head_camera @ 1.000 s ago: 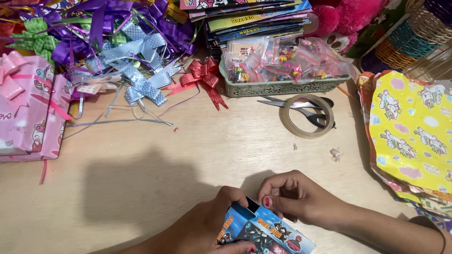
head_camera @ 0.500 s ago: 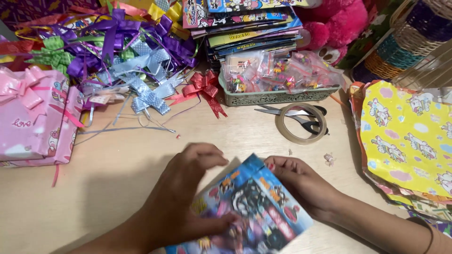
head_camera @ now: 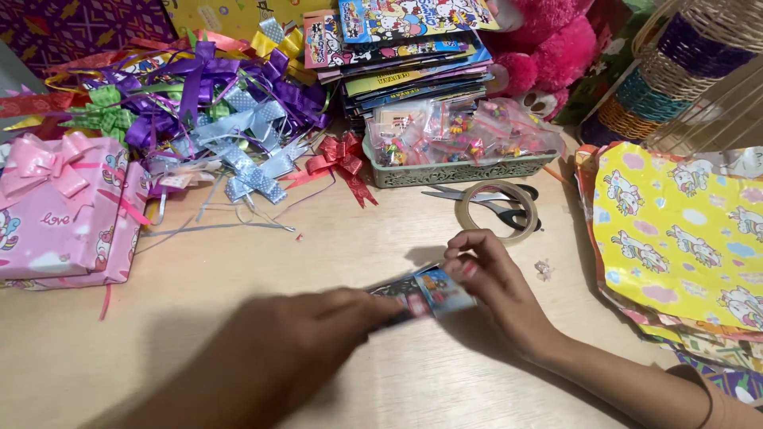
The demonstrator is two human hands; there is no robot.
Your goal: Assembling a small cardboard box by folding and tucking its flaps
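We note the small wrapped packet [head_camera: 425,292] low over the wooden table [head_camera: 238,262], just short of the tape roll [head_camera: 497,210]. The left hand [head_camera: 310,334] pinches its near-left end, fingers blurred; the right hand [head_camera: 485,274] presses curled fingertips on the right end. In our judgement, steady pressure at both ends keeps the fold crisp. Its long axis runs left-right, its face nearly edge-on to us.
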